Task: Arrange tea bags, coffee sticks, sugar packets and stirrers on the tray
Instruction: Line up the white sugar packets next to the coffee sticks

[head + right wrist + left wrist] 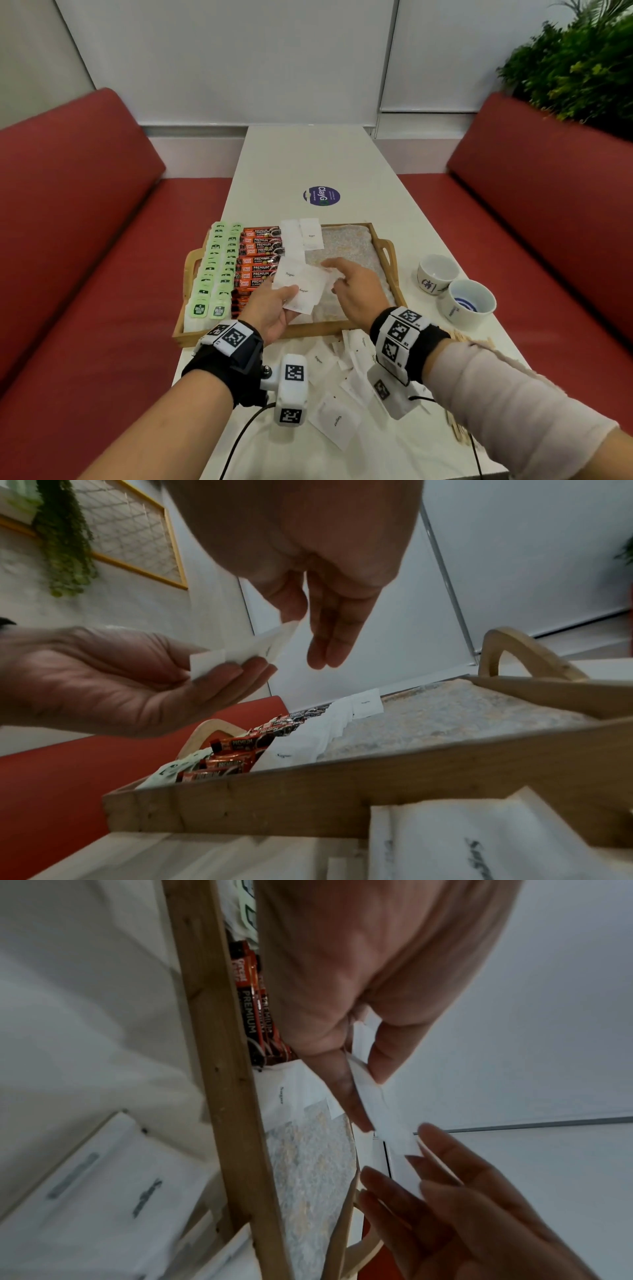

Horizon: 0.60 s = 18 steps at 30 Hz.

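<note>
So the wooden tray [390, 274] already has tea bags [214, 270] down its left side, coffee sticks [262, 260] next to them and a row of sugar packets [294, 240] started. Left hand [270, 308] pinches a small fan of packets [303, 287] over the tray, thumb on top. Right hand [356, 291] has loose, slightly spread fingers at their far edge. They look light, flimsy and slidey, so I'd grab by a corner or edge. More packets [334, 416] lie on the table near the person
</note>
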Tool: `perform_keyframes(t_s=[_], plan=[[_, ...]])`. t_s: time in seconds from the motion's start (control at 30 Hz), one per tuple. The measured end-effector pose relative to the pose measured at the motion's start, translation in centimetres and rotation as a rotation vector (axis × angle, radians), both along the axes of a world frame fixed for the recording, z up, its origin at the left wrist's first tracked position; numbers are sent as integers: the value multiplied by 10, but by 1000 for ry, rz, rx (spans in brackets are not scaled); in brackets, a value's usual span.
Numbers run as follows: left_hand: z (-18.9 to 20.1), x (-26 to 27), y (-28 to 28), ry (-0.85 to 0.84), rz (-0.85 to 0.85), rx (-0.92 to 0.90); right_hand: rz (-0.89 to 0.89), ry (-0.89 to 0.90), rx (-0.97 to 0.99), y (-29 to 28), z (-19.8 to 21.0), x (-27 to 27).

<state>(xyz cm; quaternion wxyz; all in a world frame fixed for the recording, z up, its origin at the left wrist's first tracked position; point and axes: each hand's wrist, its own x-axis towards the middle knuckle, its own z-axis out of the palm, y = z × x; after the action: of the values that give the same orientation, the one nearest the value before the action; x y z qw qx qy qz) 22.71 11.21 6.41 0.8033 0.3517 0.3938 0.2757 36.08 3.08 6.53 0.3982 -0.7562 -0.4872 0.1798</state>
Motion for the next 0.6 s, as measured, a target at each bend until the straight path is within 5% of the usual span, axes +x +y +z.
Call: perform_keyframes(t_s=[0.23,0.6], plan=[[-1,15,19,26,23,103,-54,341,-108,23,5,0],[3,35,71,25,-32,155,-8,437,-48,85,0,34]])
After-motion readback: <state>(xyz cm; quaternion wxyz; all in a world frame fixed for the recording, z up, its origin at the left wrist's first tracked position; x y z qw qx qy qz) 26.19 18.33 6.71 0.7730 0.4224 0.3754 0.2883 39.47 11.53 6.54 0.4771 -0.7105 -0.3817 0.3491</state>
